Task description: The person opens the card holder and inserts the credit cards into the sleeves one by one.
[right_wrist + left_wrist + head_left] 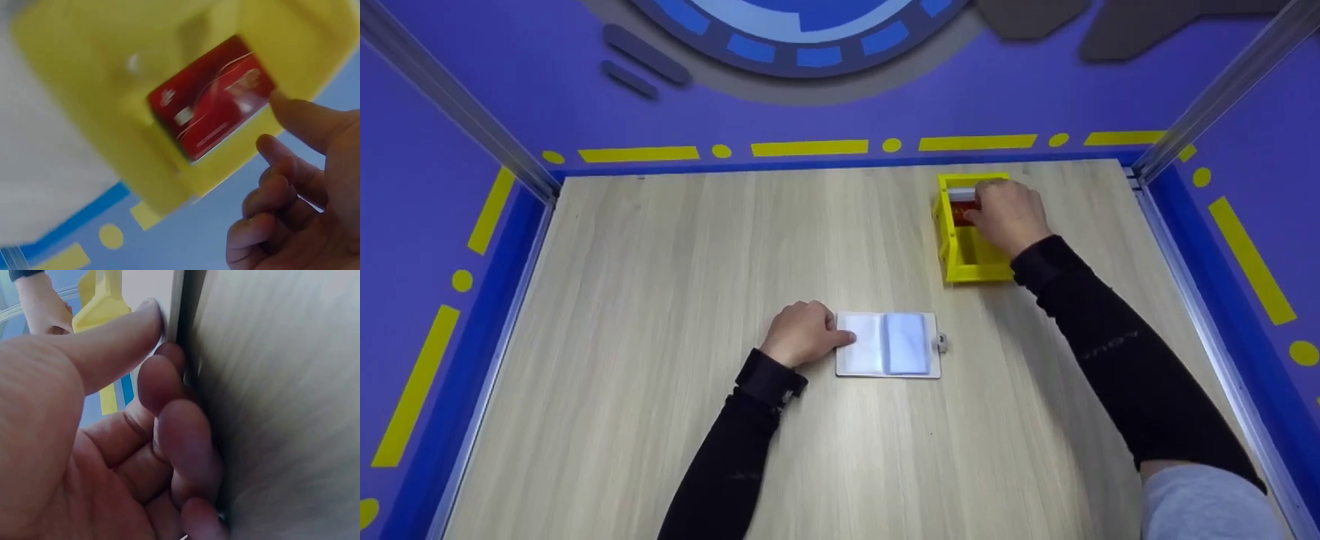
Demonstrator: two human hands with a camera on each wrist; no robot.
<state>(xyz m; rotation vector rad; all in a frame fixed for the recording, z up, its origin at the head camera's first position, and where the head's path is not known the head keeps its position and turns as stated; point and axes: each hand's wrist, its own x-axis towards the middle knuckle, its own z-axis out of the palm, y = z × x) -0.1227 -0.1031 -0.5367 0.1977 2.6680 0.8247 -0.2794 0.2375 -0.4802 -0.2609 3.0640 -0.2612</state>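
Observation:
A small card holder (906,345) lies spread open on the table, showing clear plastic sleeves and a snap tab at its right edge. My left hand (802,334) pinches its left edge, thumb on top and curled fingers at the side, as the left wrist view (129,422) also shows. At the back right, my right hand (1011,214) is over a yellow basket (979,272). Inside stands a red card (216,101) with a chip, possibly the front one of a stack. My right thumb is at the card's corner; the other fingers are loosely bent, apart from it.
The wooden table (697,262) is bounded by blue panels (825,124) with yellow markings at the back and sides. Metal posts (1207,97) stand at the rear corners. The basket has a raised rim and a side handle bar.

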